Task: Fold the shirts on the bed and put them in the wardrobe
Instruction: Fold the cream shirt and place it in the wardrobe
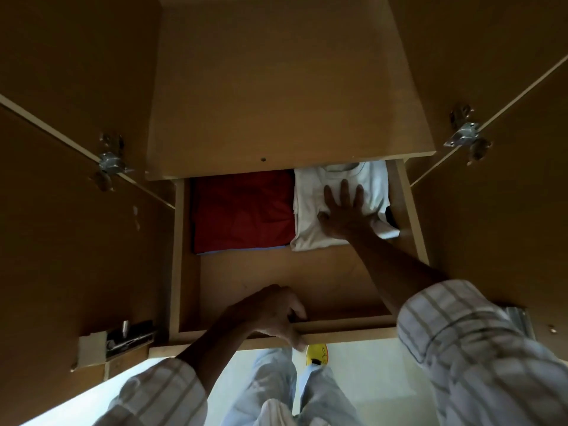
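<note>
I look down into a pulled-out wooden wardrobe drawer [338,290]. A folded white shirt [310,222] lies at its back right, partly under the shelf above. My right hand [345,213] rests flat on that shirt with fingers spread. Beside it, at the back left, a folded red shirt [242,210] lies on top of a blue garment [227,250], of which only an edge shows. My left hand [273,315] is curled over the drawer's front edge [347,330], gripping it.
A wooden shelf [289,96] overhangs the back of the drawer. Both wardrobe doors [61,210] stand open at left and right, with metal hinges [110,162]. A latch [129,336] sits at the lower left. My legs and a yellow slipper [316,355] show below.
</note>
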